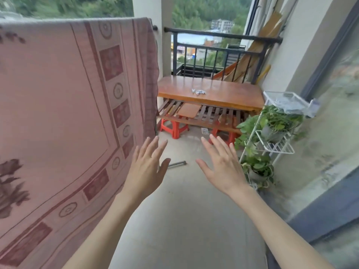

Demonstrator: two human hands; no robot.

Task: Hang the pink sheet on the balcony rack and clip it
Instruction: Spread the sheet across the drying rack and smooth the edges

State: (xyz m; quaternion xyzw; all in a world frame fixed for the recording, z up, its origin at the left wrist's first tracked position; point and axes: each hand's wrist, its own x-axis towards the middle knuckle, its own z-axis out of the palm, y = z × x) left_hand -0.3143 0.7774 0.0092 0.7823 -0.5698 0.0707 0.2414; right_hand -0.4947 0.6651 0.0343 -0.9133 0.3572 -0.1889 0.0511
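The pink sheet (pixel 58 105), patterned with darker squares and flowers, hangs draped over the balcony rack's dark rail (pixel 154 27) on the left and fills the left half of the view. My left hand (pixel 146 167) is held out with straight spread fingers just right of the sheet's lower edge, holding nothing. To its right my right hand (pixel 223 164) is also spread flat in the air and holds nothing. Small pale clips (pixel 198 91) lie on the wooden table at the far end.
A wooden table (pixel 229 94) with a slatted lower shelf stands across the balcony's end, red stools (pixel 173 128) under it. A white wire plant stand (pixel 272 136) with potted plants lines the right wall. A metal rod (pixel 176 164) lies on the floor. Black railing (pixel 219 53) behind.
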